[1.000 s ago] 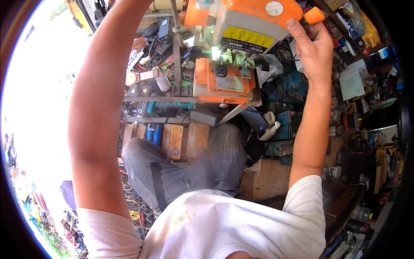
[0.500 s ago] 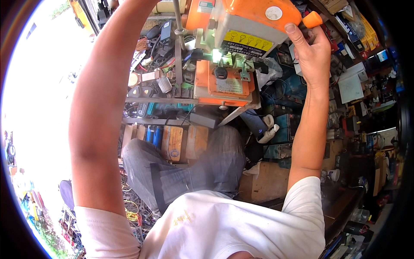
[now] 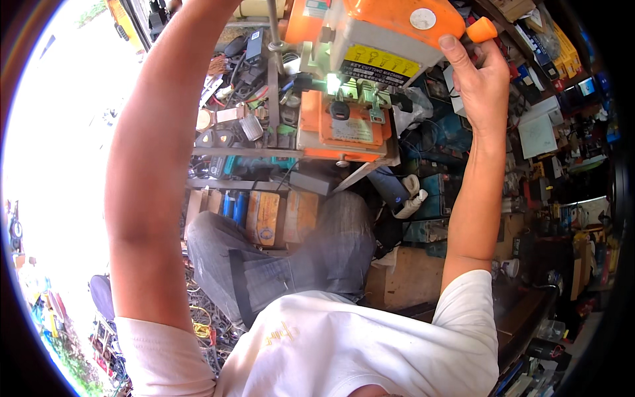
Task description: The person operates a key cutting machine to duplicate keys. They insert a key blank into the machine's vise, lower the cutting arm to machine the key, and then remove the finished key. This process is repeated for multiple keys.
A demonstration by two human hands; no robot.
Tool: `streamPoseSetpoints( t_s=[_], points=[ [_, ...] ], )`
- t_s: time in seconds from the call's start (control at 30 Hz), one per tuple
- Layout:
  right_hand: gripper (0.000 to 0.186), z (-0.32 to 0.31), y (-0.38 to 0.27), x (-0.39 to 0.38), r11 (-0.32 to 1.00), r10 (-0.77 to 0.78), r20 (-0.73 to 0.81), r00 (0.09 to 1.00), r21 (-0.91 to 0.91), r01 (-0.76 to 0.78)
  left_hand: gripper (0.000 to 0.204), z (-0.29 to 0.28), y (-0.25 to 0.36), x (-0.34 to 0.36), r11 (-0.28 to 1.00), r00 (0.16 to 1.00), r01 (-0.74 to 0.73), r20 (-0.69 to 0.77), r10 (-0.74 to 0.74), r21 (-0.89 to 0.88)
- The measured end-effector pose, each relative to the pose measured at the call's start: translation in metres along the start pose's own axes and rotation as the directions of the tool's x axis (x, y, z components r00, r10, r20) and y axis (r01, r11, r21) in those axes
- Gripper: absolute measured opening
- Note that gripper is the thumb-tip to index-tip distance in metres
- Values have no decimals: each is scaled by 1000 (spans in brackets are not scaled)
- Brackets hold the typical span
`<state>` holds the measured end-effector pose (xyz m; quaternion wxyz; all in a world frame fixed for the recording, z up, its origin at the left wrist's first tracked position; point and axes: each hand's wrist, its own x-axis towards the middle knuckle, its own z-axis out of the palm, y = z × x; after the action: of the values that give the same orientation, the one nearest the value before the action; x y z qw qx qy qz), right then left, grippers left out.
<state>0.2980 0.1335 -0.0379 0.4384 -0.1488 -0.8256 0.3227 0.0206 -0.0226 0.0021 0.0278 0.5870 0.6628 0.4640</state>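
Note:
An orange and grey key cutting machine (image 3: 390, 46) stands at the top of the view. My right hand (image 3: 477, 83) is at its right side, the thumb against the orange housing and the fingers curled around an orange knob (image 3: 481, 30). A black-headed key (image 3: 339, 110) sits in the left clamp, under a bright lamp glow. Beside it, a silver key (image 3: 376, 114) hangs from the right clamp (image 3: 368, 92). Both keys are above the orange carriage (image 3: 350, 129). My left forearm reaches up past the upper edge, and its hand is out of the picture.
Left of the machine, a metal-framed bench (image 3: 248, 152) carries a clutter of tools, cables and a watch (image 3: 206, 119). A vertical metal rod (image 3: 274, 26) rises there. Boxes (image 3: 264, 218) and blue cylinders (image 3: 235, 206) lie below. Crowded shelves (image 3: 549, 172) line the right.
The view has shifted very slightly. My right hand stays at the orange knob, and both keys remain in their clamps.

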Motion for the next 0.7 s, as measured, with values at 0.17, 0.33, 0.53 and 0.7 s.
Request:
streamPoseSetpoints(
  t_s=[0.17, 0.33, 0.53, 0.7],
  points=[
    [46, 1, 4, -1, 1000, -8, -32, 999, 14, 9, 39, 1, 2, 1, 999, 1000, 23, -7, -23, 24],
    [46, 4, -2, 0, 995, -100, 9, 995, 18, 100, 41, 4, -4, -1, 999, 998, -46, -52, 47, 24],
    [49, 1, -3, -1, 998, -60, 52, 997, 24, 59, 45, 4, -5, -2, 998, 997, -7, -75, 12, 63],
    [58, 1, 0, 3, 994, -96, 82, 992, 56, 92, 46, 2, -2, -3, 989, 993, -54, -99, 69, 141]
  ],
)
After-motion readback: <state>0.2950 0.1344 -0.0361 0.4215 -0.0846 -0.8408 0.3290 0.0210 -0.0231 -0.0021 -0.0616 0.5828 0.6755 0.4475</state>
